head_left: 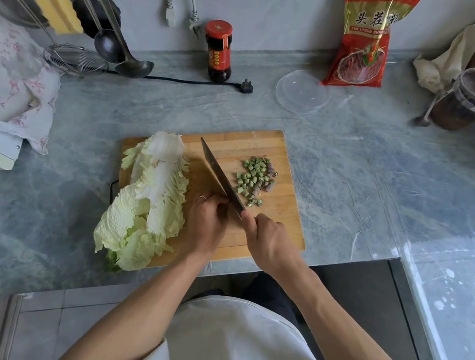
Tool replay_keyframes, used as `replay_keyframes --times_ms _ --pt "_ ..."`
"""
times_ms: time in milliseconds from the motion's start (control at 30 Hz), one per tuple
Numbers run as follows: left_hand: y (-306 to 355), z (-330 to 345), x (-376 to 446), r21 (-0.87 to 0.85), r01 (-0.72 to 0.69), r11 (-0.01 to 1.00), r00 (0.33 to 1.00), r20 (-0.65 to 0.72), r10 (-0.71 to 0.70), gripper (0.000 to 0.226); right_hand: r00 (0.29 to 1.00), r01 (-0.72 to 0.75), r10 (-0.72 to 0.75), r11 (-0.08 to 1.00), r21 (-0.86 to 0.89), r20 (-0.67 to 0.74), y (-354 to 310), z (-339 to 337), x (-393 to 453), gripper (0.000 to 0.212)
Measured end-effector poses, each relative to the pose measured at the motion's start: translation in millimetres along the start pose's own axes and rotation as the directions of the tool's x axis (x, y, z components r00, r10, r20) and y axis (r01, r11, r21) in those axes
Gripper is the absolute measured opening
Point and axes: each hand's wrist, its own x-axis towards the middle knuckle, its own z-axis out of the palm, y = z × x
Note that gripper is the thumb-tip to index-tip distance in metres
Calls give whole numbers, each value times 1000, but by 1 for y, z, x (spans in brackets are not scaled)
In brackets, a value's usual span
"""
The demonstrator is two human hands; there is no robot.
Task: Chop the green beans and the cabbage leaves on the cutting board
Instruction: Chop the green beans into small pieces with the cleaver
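Observation:
A wooden cutting board (pixel 267 144) lies on the grey marble counter. Whole pale cabbage leaves (pixel 150 196) cover its left side and hang over its front left corner. A small heap of chopped green bean pieces (pixel 253 178) sits on the board's right half. My right hand (pixel 267 243) grips the handle of a cleaver (pixel 216 171), whose blade runs diagonally between the cabbage and the bean pieces. My left hand (pixel 207 221) is curled just left of the blade near its heel, fingers bent against the board; whatever is under them is hidden.
Behind the board stand a dark sauce bottle (pixel 217 51), a black plug and cord (pixel 246 86), a clear plastic lid (pixel 302 91) and a red food bag (pixel 364 37). A jar with a spoon (pixel 467 100) is at the far right. Ladles and a strainer (pixel 74 59) lie at the back left.

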Motion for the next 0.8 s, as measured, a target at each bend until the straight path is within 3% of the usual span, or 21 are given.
replay_keyframes --times_ms 133,300,600,800 --pt "4 -2 0 -1 -37 999 999 -30 37 13 999 -47 46 997 60 10 -4 0 9 53" --pt "-4 0 -4 38 -38 999 999 -17 39 19 974 -226 216 944 238 67 7 -13 10 59" --pt "4 -5 -1 -43 -38 998 997 -62 35 9 998 -63 63 989 134 5 5 -18 -6 51" --pt "2 -8 2 -41 -25 999 999 -38 24 19 999 -32 32 999 32 11 9 -6 -4 65"
